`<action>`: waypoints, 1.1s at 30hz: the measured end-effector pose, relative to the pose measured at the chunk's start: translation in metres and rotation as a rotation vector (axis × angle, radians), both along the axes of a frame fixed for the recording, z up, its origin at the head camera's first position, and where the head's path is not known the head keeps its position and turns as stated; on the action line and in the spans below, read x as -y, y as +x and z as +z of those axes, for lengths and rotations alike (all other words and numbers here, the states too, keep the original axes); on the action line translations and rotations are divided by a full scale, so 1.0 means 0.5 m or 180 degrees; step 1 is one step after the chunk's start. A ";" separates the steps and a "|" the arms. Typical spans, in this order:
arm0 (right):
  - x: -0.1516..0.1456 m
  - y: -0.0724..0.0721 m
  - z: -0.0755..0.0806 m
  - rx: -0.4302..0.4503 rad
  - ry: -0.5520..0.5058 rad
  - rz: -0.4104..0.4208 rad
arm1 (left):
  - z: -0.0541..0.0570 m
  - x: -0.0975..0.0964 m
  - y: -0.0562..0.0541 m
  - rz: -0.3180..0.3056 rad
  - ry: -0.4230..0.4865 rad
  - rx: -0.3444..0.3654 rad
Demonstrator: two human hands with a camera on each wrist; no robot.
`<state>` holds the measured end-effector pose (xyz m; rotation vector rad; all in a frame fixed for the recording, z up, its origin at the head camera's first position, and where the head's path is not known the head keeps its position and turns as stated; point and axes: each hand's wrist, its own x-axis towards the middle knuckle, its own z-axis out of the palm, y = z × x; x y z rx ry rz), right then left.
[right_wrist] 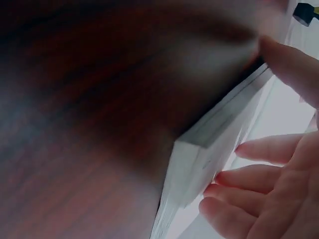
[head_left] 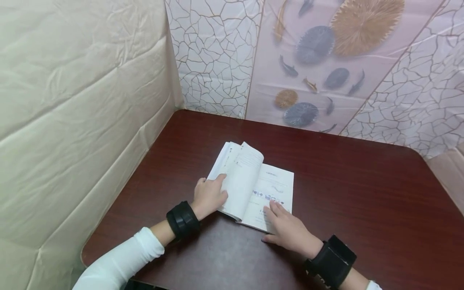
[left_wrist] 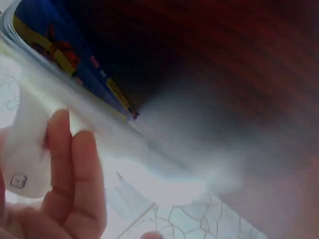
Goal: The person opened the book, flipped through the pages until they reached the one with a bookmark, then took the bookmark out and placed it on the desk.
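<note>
We see a big, dark red-brown table (head_left: 348, 193) with round corners. It is shiny, and we spot a pale glow near the front edge. One open book (head_left: 248, 183) lies on it, left of the middle.

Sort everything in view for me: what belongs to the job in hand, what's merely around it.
Part of the job:
- open book
- left hand, touching its left pages
- right hand, on its right page

Merely around:
- brown table
- patterned backdrop
- cream covering
</note>
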<state>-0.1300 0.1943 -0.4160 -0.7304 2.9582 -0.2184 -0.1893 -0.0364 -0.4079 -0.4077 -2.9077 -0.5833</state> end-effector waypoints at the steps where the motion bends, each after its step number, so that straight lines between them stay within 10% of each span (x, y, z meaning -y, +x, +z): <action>1: 0.000 0.000 0.000 0.0052 0.0033 -0.0004 | -0.002 0.003 0.000 0.0003 -0.0056 0.0062; 9: -0.007 -0.010 0.006 0.0024 0.0066 0.0052 | -0.013 0.012 -0.004 -0.0058 -0.0339 -0.0137; 20: -0.014 -0.017 0.017 0.0123 0.0015 0.0113 | -0.017 -0.006 -0.005 -0.1371 -0.0764 -0.0386; 33: -0.007 -0.018 0.011 -0.0048 0.0146 0.0023 | -0.019 -0.014 0.001 -0.1238 -0.0968 -0.0299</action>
